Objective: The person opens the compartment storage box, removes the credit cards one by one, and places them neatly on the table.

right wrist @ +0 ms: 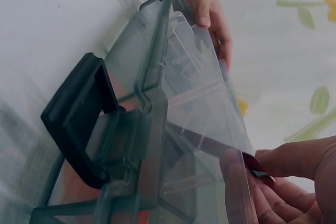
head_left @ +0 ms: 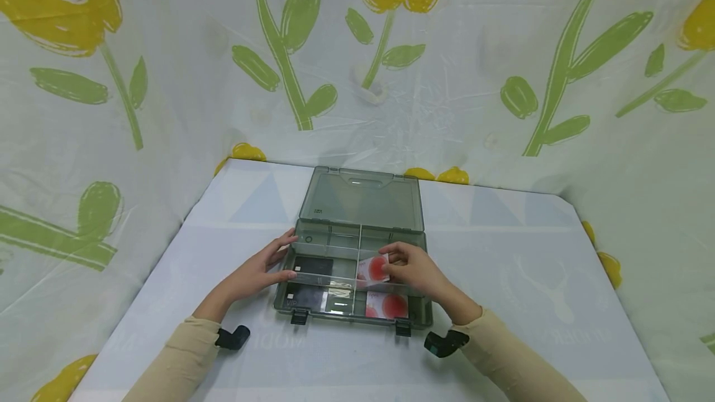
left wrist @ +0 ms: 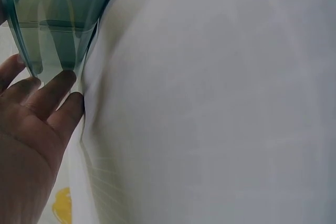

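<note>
A clear grey-green compartment box [head_left: 346,317] lies on the table with its lid [head_left: 363,200] swung back. My right hand [head_left: 412,270] pinches a red-and-white card [head_left: 365,270] between thumb and fingers, over the right middle compartment; the right wrist view shows the card edge-on. In the front right compartment lies another red-and-white card [head_left: 388,306]. At the box's left side, my left hand [head_left: 254,275] rests with extended fingers touching the wall, its thumb reaching over the rim. Dark cards [head_left: 313,265] lie in the left compartments, a gold-toned one [head_left: 339,298] beside the front one.
Two dark latches [head_left: 403,327] hang from the box's front edge. Clear dividers [head_left: 357,259] split the box into several compartments. A pale patterned cloth covers the table [head_left: 519,303], and a flower-printed curtain [head_left: 447,79] stands behind it. Each wrist wears a small black device [head_left: 233,337].
</note>
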A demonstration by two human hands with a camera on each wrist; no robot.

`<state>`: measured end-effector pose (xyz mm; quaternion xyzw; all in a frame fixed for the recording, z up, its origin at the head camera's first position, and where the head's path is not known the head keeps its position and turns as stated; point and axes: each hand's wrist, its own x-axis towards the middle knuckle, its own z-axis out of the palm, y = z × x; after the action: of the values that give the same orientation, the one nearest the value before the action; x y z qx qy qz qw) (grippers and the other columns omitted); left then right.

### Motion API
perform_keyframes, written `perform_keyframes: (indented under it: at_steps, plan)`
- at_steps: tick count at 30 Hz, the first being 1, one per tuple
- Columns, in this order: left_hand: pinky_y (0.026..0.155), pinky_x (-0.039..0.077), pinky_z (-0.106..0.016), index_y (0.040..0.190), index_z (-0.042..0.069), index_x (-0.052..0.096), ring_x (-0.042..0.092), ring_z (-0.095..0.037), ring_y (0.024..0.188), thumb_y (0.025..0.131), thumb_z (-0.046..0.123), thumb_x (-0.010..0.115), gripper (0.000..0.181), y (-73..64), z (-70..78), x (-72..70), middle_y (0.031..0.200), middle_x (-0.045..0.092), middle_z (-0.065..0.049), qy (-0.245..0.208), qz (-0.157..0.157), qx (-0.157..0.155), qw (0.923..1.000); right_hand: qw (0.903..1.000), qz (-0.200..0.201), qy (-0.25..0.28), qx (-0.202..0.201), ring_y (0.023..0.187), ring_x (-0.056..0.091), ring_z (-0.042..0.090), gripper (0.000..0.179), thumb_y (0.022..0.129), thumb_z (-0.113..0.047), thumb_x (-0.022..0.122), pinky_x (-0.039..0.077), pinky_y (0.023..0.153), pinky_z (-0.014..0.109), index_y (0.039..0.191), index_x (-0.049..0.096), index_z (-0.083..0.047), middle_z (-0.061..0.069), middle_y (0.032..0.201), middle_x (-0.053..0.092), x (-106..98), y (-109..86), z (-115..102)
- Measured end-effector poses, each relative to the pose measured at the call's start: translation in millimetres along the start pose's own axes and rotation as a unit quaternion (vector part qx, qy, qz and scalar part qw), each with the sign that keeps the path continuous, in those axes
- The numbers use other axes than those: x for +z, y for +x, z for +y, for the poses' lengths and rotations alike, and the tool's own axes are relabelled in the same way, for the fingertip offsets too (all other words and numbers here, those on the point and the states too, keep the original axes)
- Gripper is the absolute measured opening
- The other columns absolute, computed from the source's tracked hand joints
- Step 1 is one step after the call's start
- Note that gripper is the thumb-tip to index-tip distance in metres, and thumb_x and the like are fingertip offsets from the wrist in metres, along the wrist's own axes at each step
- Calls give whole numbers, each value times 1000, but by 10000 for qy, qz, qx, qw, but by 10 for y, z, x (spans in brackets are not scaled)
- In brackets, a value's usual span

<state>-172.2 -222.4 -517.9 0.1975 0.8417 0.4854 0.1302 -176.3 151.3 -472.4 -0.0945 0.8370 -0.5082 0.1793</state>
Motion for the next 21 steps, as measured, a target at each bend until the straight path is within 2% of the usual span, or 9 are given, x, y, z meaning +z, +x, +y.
perform_keyframes:
  at_steps: [8,12,21]
  plan:
    - [117,29,-59,160,14,30,29,-49,147,95,31,75,81,5,-26,6,171,10,-9,-30,15,-14,10000,9997,220,-108,60,86,71,19,30,95,-8,70,62,76,35,125,66,-5,9,106,69,-13,-17,-26]
    - [117,29,-59,160,13,30,29,-49,147,95,31,74,81,3,-13,2,171,10,-8,-38,9,-9,10000,9998,195,4,56,82,71,18,31,96,-8,69,63,75,35,126,65,-4,10,108,69,-35,-29,-26]
    - [116,31,-60,160,12,29,29,-49,147,96,30,73,80,-4,-10,1,171,9,-8,-36,-15,5,10000,9996,142,248,-24,82,71,20,32,97,-6,67,63,74,36,129,62,-1,15,113,66,-79,-55,13]
